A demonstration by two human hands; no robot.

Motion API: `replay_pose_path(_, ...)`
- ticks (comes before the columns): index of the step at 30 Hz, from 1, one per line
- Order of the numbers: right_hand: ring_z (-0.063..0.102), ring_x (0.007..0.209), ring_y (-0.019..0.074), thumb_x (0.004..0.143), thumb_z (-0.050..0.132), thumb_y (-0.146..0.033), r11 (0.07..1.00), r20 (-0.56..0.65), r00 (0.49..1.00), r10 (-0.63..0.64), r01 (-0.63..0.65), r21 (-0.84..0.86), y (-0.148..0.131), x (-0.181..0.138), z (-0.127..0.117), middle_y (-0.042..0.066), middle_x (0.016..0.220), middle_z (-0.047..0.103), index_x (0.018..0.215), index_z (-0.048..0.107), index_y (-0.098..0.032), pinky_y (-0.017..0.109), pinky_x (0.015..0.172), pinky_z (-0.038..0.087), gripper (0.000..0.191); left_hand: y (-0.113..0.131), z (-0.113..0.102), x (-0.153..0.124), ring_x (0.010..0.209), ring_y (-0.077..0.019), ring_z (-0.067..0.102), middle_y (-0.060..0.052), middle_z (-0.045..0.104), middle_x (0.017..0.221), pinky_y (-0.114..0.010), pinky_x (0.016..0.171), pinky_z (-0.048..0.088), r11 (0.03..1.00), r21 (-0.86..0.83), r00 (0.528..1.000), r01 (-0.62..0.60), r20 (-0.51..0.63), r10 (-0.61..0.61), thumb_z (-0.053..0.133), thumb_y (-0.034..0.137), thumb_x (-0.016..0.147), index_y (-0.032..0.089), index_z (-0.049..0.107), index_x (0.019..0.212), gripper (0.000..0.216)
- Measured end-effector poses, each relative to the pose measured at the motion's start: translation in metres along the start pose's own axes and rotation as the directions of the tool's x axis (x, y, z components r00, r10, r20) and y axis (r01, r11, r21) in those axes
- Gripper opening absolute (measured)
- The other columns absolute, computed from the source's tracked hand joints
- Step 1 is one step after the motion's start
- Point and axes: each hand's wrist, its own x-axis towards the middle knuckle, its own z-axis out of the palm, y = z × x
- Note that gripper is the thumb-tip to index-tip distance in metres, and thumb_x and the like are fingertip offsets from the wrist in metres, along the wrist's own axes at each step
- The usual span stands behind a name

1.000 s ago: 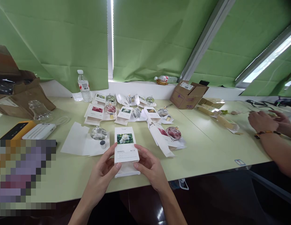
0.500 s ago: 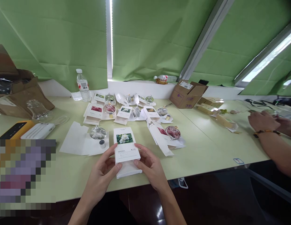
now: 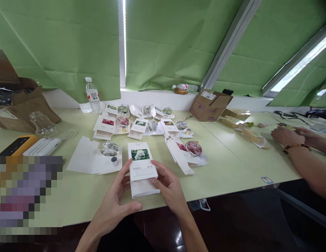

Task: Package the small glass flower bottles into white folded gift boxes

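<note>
A white carton [image 3: 143,170] with a white-flower picture lies between my hands near the table's front edge, its near-end flap open. My right hand [image 3: 169,187] is closed around its right side, thumb over the near end. Along the left side, the fingers of my left hand [image 3: 114,203] hold the carton, while the thumb sticks out clear of it near the edge. Further left, a clear glass bottle [image 3: 109,148] and a small silver cap [image 3: 114,161] rest on an unfolded white carton [image 3: 82,157]. To the right, a bottle with pink contents [image 3: 193,148] lies on another opened carton.
Several opened cartons with round bottles, one a pink bottle [image 3: 123,121], stand behind. A water bottle [image 3: 93,96], white power bank [image 3: 42,147] and brown bag [image 3: 23,105] are left. Right are a cardboard box [image 3: 210,106] and a co-worker's hands [image 3: 289,135].
My left thumb has come off the carton's near end and moved down and right. The carton has shifted very slightly. The co-worker's hands have moved a little left.
</note>
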Motion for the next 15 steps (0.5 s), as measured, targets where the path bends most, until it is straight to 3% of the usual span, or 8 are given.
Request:
replay_pose_path(2,0.062,0.098,0.0229,0.084,0.068,-0.036,1.0,0.004,1.0,0.006,-0.006,0.003,-0.001,-0.001,0.0,0.007,0.114,0.067,0.129,0.056,-0.027,0.04,0.091,0.05,0.047,0.0,0.0,0.0,0.134,-0.0309,0.041,-0.005,0.039,0.15,-0.045,0.112,0.036,0.999,0.039,1.0,0.016,0.006,-0.017,0.08,0.027,0.072,0.038,0.017,0.151,0.101)
replay_pose_path(11,0.059,0.114,0.0251,0.091,0.059,-0.04,0.999,0.131,0.991,-0.042,0.039,0.022,-0.011,-0.003,0.001,0.008,0.126,0.062,0.135,0.052,-0.028,0.041,0.099,0.047,0.046,0.0,0.001,0.003,0.129,-0.0294,0.048,-0.007,0.047,0.144,-0.042,0.105,0.043,1.0,0.021,0.991,0.017,-0.135,-0.015,0.07,0.032,0.082,0.035,0.03,0.146,0.076)
replay_pose_path(15,0.061,0.108,0.0253,0.083,0.069,-0.039,0.999,0.157,0.987,-0.029,0.031,-0.01,-0.007,-0.002,0.002,0.008,0.126,0.062,0.136,0.05,-0.028,0.043,0.097,0.048,0.057,0.0,0.008,0.005,0.123,-0.0289,0.054,-0.006,0.055,0.137,-0.042,0.104,0.044,1.0,0.001,0.966,-0.011,-0.258,0.011,0.069,0.038,0.08,0.033,0.038,0.142,0.07)
